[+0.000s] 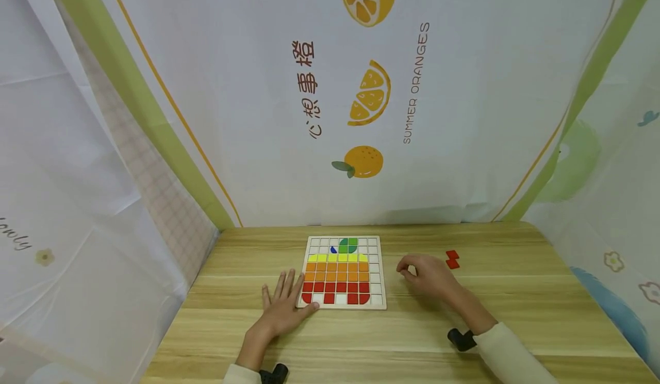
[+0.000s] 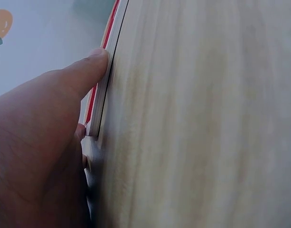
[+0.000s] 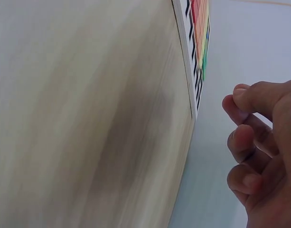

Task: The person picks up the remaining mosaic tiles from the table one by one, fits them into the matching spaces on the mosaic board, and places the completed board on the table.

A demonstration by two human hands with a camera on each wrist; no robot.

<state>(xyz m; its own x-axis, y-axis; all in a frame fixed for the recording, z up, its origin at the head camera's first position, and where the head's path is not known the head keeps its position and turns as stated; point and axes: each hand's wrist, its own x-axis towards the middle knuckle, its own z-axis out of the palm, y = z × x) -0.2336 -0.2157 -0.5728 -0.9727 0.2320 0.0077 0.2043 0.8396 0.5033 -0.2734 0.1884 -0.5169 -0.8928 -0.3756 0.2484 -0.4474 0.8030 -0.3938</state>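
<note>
A square mosaic board (image 1: 382,281) lies flat on the table, filled with rows of yellow, orange and red tiles, with green tiles and a small blue one above. White cells show between the red tiles of its bottom row. My left hand (image 1: 282,312) rests at the board's lower left corner, fingers spread, thumb touching the front edge. Right of the board hovers my right hand (image 1: 430,276), fingers curled, thumb tip against the index finger; nothing is visible between them. Two red tiles (image 1: 452,263) lie on the table just beyond it.
The wood-grain table (image 1: 232,338) extends around the board. A printed white curtain (image 1: 258,143) hangs along the table's back edge, with more cloth at both sides. Black wrist-worn devices (image 1: 461,340) sit at both wrists.
</note>
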